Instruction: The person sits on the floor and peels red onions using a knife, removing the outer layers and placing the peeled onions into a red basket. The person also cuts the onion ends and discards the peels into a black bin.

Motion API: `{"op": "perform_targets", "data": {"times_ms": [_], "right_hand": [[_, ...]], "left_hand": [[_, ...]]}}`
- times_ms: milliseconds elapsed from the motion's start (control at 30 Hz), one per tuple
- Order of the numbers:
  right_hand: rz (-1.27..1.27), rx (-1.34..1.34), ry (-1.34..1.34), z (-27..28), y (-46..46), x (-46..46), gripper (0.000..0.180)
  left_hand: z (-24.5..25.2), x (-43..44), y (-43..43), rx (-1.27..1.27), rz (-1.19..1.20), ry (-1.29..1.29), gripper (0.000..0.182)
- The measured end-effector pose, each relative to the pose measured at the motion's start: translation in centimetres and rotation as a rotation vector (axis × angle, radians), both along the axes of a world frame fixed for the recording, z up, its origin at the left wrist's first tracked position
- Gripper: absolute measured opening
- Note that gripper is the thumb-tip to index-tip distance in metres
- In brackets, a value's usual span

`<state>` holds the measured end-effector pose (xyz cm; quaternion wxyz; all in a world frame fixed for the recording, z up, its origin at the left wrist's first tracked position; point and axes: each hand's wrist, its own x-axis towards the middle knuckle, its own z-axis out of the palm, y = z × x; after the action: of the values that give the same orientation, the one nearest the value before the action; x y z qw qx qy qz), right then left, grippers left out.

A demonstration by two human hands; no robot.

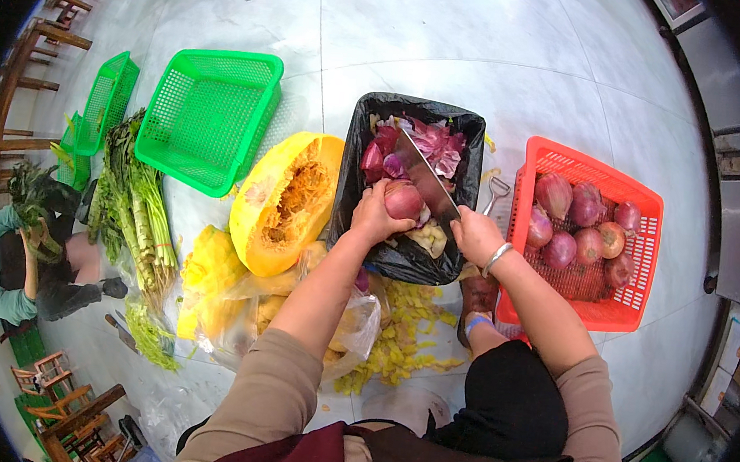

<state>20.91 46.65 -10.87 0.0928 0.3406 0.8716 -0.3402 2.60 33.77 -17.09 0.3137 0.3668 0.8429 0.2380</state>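
My left hand [373, 215] grips a red onion [403, 201] over a bin lined with a black plastic bag [354, 163]. In my right hand [477, 235] is a wide-bladed kitchen knife [429, 175], its blade slanting up and left beside the onion. Below them in the bin lie purple onion skins [440, 146] and pale scraps [431, 237]. To the right, a red plastic basket [646, 255] holds several onions [560, 249]. A metal peeler [496, 191] lies on the floor between bin and basket.
Left of the bin rest a cut pumpkin half [250, 207], bagged produce [267, 311], a green basket [214, 122] and leafy stalks [147, 211]. Yellow peelings [393, 339] cover the floor near my foot. At far left another person [31, 254] handles greens. A knife [121, 331] lies on the floor.
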Motion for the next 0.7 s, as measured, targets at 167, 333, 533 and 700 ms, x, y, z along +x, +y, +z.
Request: {"op": "perform_targets", "data": {"times_ms": [167, 333, 533, 700], "right_hand": [[0.059, -0.058, -0.034, 0.3, 1.1, 0.1, 0.023], [0.089, -0.054, -0.119, 0.7, 1.5, -1.5, 0.023], [0.006, -0.013, -0.155, -1.6, 0.4, -4.6, 0.023], [-0.092, 0.048, -0.243, -3.2, -1.6, -6.0, 0.02]], "left_hand": [[0.5, -0.1, 0.2, -0.036, -0.012, -0.014, 0.101], [-0.1, -0.3, 0.1, 0.012, -0.038, 0.012, 0.102], [-0.1, -0.8, 0.2, -0.007, -0.032, -0.067, 0.101], [0.2, -0.6, 0.3, -0.018, 0.002, -0.067, 0.101]]}}
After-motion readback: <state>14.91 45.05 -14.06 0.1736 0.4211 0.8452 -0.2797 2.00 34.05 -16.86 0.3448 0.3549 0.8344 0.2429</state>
